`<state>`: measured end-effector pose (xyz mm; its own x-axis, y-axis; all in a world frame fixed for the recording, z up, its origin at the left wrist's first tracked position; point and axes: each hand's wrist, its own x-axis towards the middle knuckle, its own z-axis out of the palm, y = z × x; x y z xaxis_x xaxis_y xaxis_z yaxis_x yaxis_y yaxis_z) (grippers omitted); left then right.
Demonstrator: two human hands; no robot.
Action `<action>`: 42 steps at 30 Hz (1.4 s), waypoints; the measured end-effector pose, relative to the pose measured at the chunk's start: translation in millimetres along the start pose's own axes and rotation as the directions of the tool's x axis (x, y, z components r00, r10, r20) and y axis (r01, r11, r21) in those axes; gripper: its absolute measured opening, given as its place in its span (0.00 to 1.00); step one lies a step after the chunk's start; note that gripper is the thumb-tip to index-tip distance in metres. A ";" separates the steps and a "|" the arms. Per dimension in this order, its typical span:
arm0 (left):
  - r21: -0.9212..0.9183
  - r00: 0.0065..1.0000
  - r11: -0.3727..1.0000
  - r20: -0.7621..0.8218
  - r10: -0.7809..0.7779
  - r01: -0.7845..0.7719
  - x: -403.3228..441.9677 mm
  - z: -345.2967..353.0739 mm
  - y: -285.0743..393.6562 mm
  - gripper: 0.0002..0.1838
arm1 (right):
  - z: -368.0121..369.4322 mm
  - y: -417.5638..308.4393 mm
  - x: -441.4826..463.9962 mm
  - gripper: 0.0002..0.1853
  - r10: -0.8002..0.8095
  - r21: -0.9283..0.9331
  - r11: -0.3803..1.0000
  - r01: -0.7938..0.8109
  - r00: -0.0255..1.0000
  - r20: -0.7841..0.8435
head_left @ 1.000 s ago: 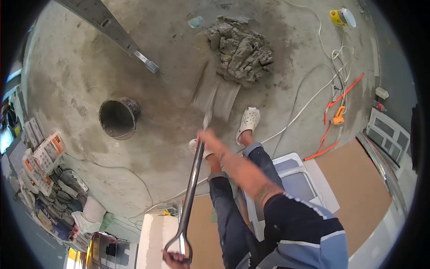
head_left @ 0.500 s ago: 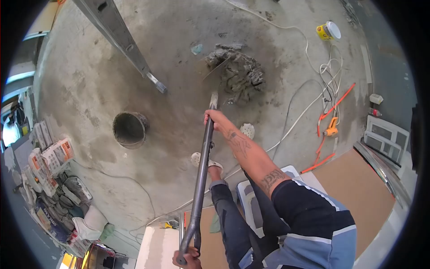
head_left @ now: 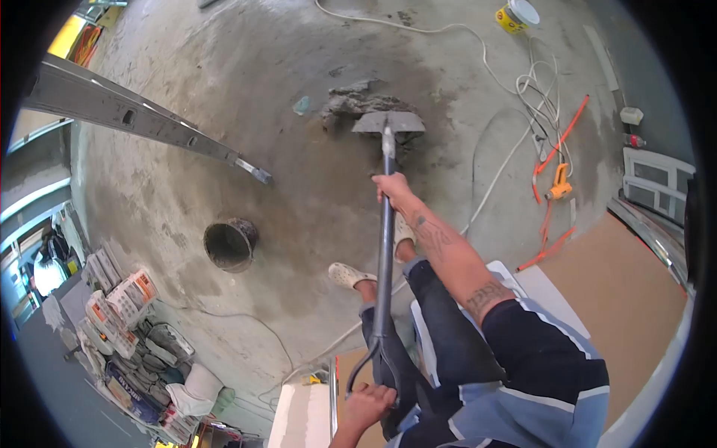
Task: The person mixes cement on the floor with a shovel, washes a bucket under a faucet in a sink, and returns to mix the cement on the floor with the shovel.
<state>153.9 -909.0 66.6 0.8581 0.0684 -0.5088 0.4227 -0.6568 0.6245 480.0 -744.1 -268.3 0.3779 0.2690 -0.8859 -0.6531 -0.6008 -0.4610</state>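
A long-handled shovel (head_left: pixel 384 254) runs up the middle of the head view. My left hand (head_left: pixel 370 403) is closed round the grip at its near end. Farther up, my right hand (head_left: pixel 391 187) wraps the shaft just below the metal socket. The wide blade (head_left: pixel 388 122) lies across the near side of a grey mortar heap (head_left: pixel 351 103) and hides part of it. A dark, dirty bucket (head_left: pixel 231 245) stands on the floor to the left of the shovel.
A metal beam (head_left: pixel 134 112) reaches in from the left. On the right lie tangled cables (head_left: pixel 539 112) and an orange tool (head_left: pixel 559 182). A yellow tub (head_left: pixel 517 15) is at the top right. Bags (head_left: pixel 131 297) are piled at lower left, boards (head_left: pixel 612 299) at lower right.
The shovel blade has moved from the floor beside the heap onto its near side, and the shaft has swung upright in view. Both hands keep their hold; the visible heap looks smaller.
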 end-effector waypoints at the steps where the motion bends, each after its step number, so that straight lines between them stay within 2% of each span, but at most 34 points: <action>1: -0.011 0.997 0.999 -0.062 -0.035 0.034 -8.4 -13.0 10.8 0.06 | -0.9 -5.6 -10.9 0.09 -0.011 0.039 0.999 0.009 0.999 0.040; 2: -0.013 0.989 0.998 -0.128 -0.070 0.069 -15.2 -26.6 17.4 0.05 | -2.8 -7.4 -25.3 0.09 -0.001 0.046 0.999 0.000 0.999 0.039; 3: -0.005 0.983 0.989 -0.115 -0.145 0.146 -27.7 -35.8 28.8 0.03 | -0.6 -14.5 -33.5 0.07 0.074 0.136 0.987 -0.082 0.995 0.062; 4: 0.000 0.983 0.989 -0.109 -0.147 0.148 -35.5 -33.3 34.2 0.03 | -0.8 -14.7 -43.4 0.05 0.160 0.220 0.960 -0.176 0.983 0.088; 6: 0.081 0.975 0.977 0.083 -0.206 0.199 -50.6 -23.6 44.7 0.04 | -9.2 1.2 -61.1 0.05 0.110 0.224 0.965 -0.139 0.984 0.136; 8: 0.080 0.978 0.984 0.125 -0.168 0.158 -45.0 12.2 30.7 0.02 | -10.3 23.5 -56.1 0.05 0.144 0.247 0.957 -0.153 0.988 0.053; 9: 0.055 0.969 0.988 0.194 -0.153 0.145 -33.8 21.2 20.4 0.03 | -10.7 31.1 -42.3 0.05 0.171 0.181 0.966 -0.183 0.982 0.077; 10: 0.027 0.956 0.990 0.257 -0.137 0.135 -24.5 31.0 9.5 0.03 | -8.2 33.8 -28.0 0.05 0.169 0.189 0.965 -0.180 0.983 0.075; 12: 0.083 0.944 0.990 0.304 -0.132 0.112 -25.5 44.1 -10.6 0.04 | -1.1 42.9 -8.3 0.05 0.120 0.217 0.969 -0.122 0.993 0.022; 15: 0.005 0.983 0.983 -0.017 -0.183 0.183 -45.2 19.0 -1.3 0.03 | 2.6 45.3 -33.6 0.05 0.076 0.233 0.969 -0.082 0.997 0.033; 18: 0.117 0.973 0.970 0.068 -0.220 0.211 -91.0 8.7 8.4 0.04 | 5.9 57.6 -71.7 0.06 0.092 0.316 0.942 -0.113 0.992 0.082; 20: 0.195 0.954 0.961 0.187 -0.233 0.197 -115.5 40.9 4.1 0.05 | 1.7 77.0 -85.4 0.06 0.089 0.371 0.921 -0.119 0.991 0.095; 22: 0.197 0.954 0.962 0.193 -0.229 0.191 -104.1 61.3 -23.0 0.04 | 10.5 96.8 -58.1 0.06 0.104 0.354 0.927 -0.125 0.992 0.078; 23: 0.164 0.961 0.964 0.145 -0.235 0.211 -96.1 66.3 -39.9 0.04 | 21.0 99.3 -37.7 0.06 0.104 0.304 0.946 -0.109 0.994 0.033; 24: 0.302 0.959 0.931 0.128 -0.252 0.204 -94.6 67.1 -55.9 0.04 | 29.5 99.1 -28.8 0.06 0.105 0.248 0.964 -0.098 0.994 -0.014; 25: 0.232 0.964 0.942 0.051 -0.261 0.243 -97.4 58.4 -63.6 0.04 | 36.9 98.0 -34.4 0.07 0.112 0.321 0.941 -0.102 0.994 -0.011; 26: 0.156 0.960 0.948 -0.020 -0.279 0.278 -106.4 51.2 -63.5 0.04 | 37.8 99.7 -43.4 0.07 0.116 0.319 0.942 -0.105 0.993 -0.018; 27: 0.157 0.961 0.948 -0.017 -0.276 0.276 -121.0 44.8 -55.9 0.04 | 41.3 99.6 -51.6 0.07 0.070 0.322 0.945 -0.061 0.997 -0.016; 29: 0.227 0.958 0.933 -0.129 -0.257 0.281 -143.8 26.5 -45.6 0.05 | 47.6 89.1 -69.8 0.07 0.003 0.327 0.945 0.001 1.000 -0.012; 31: 0.264 0.953 0.915 -0.080 -0.294 0.304 -171.5 24.2 -27.5 0.05 | 36.7 106.1 -103.0 0.07 0.104 0.492 0.857 -0.150 0.987 0.119; 34: 0.254 0.954 0.921 -0.038 -0.297 0.296 -174.6 37.2 -38.1 0.06 | 35.4 140.7 -94.1 0.07 0.174 0.519 0.826 -0.217 0.976 0.132; 35: 0.263 0.957 0.922 -0.021 -0.289 0.284 -158.9 35.8 -51.8 0.06 | 36.7 145.1 -71.9 0.06 0.241 0.489 0.826 -0.280 0.960 0.143; 36: 0.274 0.960 0.923 -0.004 -0.279 0.270 -151.6 36.6 -65.3 0.06 | 42.8 154.4 -58.3 0.06 0.223 0.492 0.830 -0.265 0.964 0.143; 37: 0.248 0.957 0.924 -0.100 -0.273 0.290 -159.3 47.7 -72.6 0.05 | 45.9 152.3 -53.5 0.06 0.170 0.470 0.858 -0.205 0.979 0.116; 38: 0.236 0.957 0.928 -0.106 -0.270 0.288 -160.0 47.9 -68.4 0.05 | 43.8 155.3 -57.4 0.06 0.133 0.440 0.884 -0.158 0.987 0.086; 40: 0.187 0.934 0.940 -0.272 -0.229 0.285 -166.9 42.0 -62.3 0.01 | 55.3 146.2 -68.4 0.05 0.151 0.401 0.902 -0.161 0.987 0.058; 42: 0.040 0.894 0.953 -0.360 -0.268 0.301 -189.1 28.5 -51.2 0.08 | 71.7 124.3 -98.5 0.05 0.111 0.241 0.965 -0.100 0.993 -0.033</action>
<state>-38.3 -909.7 114.0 0.7587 0.5072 -0.4089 0.6497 -0.6348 0.4182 314.6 -791.4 -242.1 0.3245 0.1751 -0.9296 -0.8267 -0.4251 -0.3686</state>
